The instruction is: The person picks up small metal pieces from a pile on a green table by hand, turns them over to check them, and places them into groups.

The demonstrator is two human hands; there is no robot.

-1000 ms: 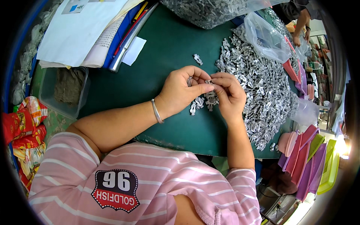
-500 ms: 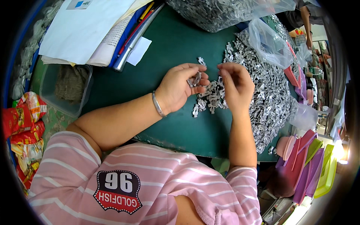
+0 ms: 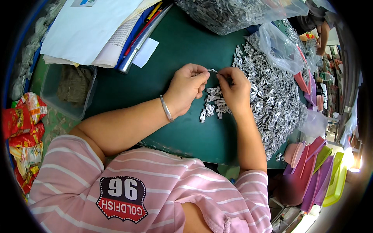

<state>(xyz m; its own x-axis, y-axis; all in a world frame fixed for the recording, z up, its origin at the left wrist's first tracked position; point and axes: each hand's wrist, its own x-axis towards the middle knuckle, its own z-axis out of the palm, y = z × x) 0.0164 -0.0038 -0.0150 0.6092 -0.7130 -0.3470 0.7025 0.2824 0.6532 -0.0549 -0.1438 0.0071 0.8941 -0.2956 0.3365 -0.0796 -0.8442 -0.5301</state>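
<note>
My left hand [image 3: 188, 86] is closed above the green table, thumb and forefinger pinching one end of a small silvery-grey metal piece [image 3: 212, 70]. At the other end of that piece, the thumb and forefinger of my right hand [image 3: 236, 88] are pinched together; what lies deeper in either palm is hidden. Below and between the hands lie several loose S-like metal pieces [image 3: 210, 108]. Right beside my right hand spreads a large heap of the same silvery pieces [image 3: 272, 101].
A clear bag of grey pieces [image 3: 229, 17] sits at the far edge. Papers [image 3: 87, 31], pens and a metal tube [image 3: 134, 52] lie far left, near a plastic tub with a brown cloth [image 3: 74, 87]. Coloured trays [image 3: 311, 171] stand at right. Another person's arm [image 3: 322, 37] shows far right.
My hands have come together, the right one moving left to meet the left at the small piece. The left fingers have closed over the pieces seen in that palm before.
</note>
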